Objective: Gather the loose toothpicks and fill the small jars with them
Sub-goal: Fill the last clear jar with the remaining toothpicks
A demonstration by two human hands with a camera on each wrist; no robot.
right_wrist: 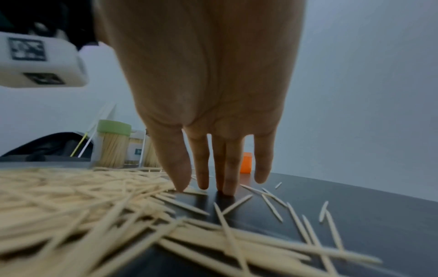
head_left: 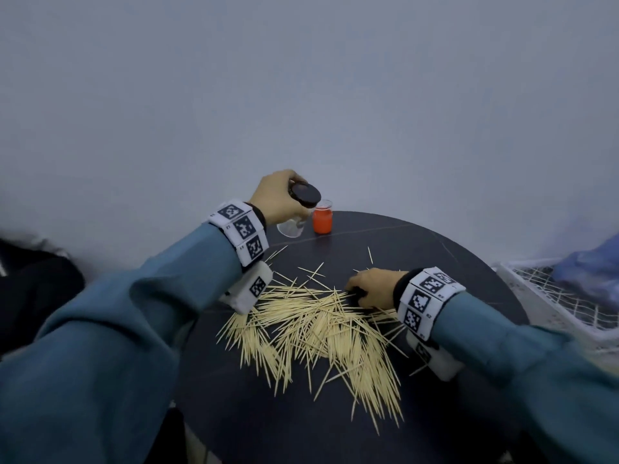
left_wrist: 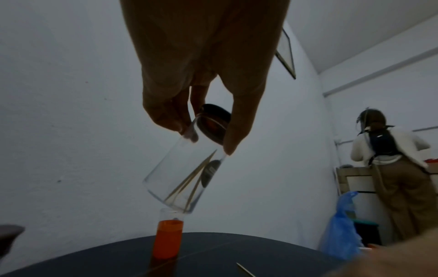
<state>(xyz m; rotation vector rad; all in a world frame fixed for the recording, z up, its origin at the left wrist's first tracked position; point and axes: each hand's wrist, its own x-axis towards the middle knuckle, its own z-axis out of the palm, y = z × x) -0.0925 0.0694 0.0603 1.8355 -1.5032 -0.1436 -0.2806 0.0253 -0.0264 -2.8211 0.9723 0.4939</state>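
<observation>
The left hand (head_left: pixel 275 199) grasps a small clear glass jar (left_wrist: pixel 187 176) with a black round lid (head_left: pixel 304 193), held tilted above the far edge of the round dark tabletop (head_left: pixel 435 249), beside an orange-filled jar (head_left: pixel 322 220). The right hand (head_left: pixel 373 287), fingers straight, presses on loose pale wooden toothpicks (head_left: pixel 321 326) heaped mid-tabletop

Pale wooden toothpicks (head_left: pixel 321 326), clear glossy jar (left_wrist: pixel 184 176), perhaps glass, on dark smooth tabletop (head_left: pixel 418 242).
</observation>
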